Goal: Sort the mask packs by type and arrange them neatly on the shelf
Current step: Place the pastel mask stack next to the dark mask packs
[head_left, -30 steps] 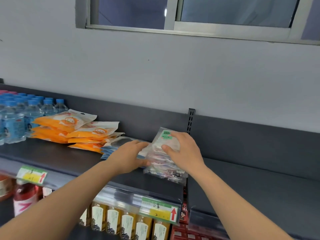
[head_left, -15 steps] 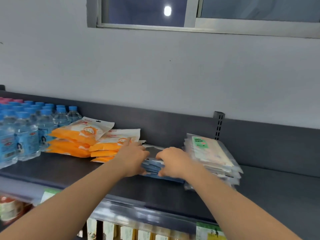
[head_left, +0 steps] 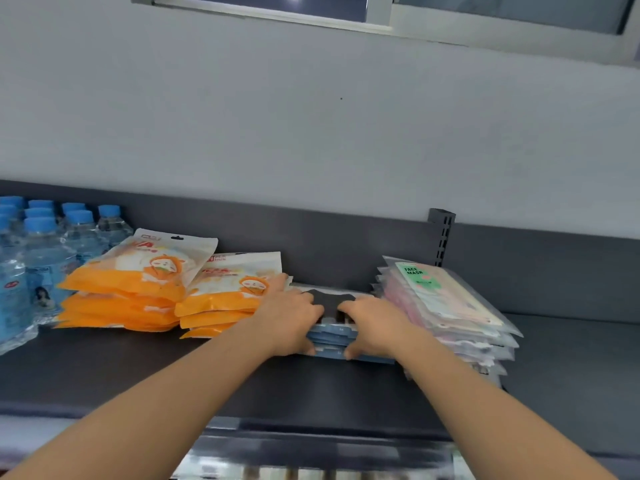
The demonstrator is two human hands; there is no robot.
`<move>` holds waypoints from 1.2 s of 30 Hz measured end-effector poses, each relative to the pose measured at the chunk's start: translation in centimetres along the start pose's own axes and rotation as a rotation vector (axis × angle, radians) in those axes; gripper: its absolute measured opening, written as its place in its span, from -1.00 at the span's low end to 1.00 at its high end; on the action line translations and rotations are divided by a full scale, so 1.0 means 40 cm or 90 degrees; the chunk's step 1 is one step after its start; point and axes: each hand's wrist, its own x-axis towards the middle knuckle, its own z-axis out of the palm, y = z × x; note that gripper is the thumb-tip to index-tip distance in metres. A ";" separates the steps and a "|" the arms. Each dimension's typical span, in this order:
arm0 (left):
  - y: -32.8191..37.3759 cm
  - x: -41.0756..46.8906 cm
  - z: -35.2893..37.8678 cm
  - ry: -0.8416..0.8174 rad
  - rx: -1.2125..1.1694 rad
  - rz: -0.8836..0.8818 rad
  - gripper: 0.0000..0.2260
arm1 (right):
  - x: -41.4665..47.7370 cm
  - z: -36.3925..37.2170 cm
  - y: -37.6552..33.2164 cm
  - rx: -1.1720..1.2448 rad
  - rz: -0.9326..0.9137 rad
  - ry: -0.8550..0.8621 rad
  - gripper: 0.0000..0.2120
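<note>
Three kinds of mask packs lie on the dark shelf [head_left: 138,372]. Two piles of orange-and-white packs [head_left: 145,282] sit on the left. In the middle lies a low stack of blue packs with a black mask on top [head_left: 332,332]. A pile of clear "FACE MASK" packs [head_left: 446,303] stands on the right. My left hand [head_left: 291,317] grips the blue stack's left front, fingers over the top and thumb at the front edge. My right hand [head_left: 374,323] grips the same stack's right front the same way.
Several blue-capped water bottles [head_left: 41,258] stand at the far left. A slotted upright [head_left: 441,237] rises from the shelf's grey back panel behind the clear packs. The shelf surface right of the clear pile is bare dark grey.
My right hand left the clear pack pile and joined my left hand on the blue stack. The view has drawn closer and shifted left.
</note>
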 end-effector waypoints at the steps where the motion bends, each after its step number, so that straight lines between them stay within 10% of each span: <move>1: 0.002 -0.002 0.005 0.006 0.002 0.006 -0.55 | -0.002 0.002 0.002 -0.010 -0.002 0.000 -0.38; 14: -0.065 -0.110 -0.018 0.126 -0.088 -0.101 -0.35 | -0.004 -0.044 -0.068 0.100 -0.104 0.137 -0.41; 22: -0.271 -0.245 0.029 -0.067 0.006 -0.218 -0.17 | 0.059 -0.043 -0.223 0.123 -0.234 0.136 -0.26; 36: -0.367 -0.206 0.097 -0.036 0.018 -0.106 -0.26 | 0.136 -0.007 -0.325 -0.037 -0.077 0.143 -0.16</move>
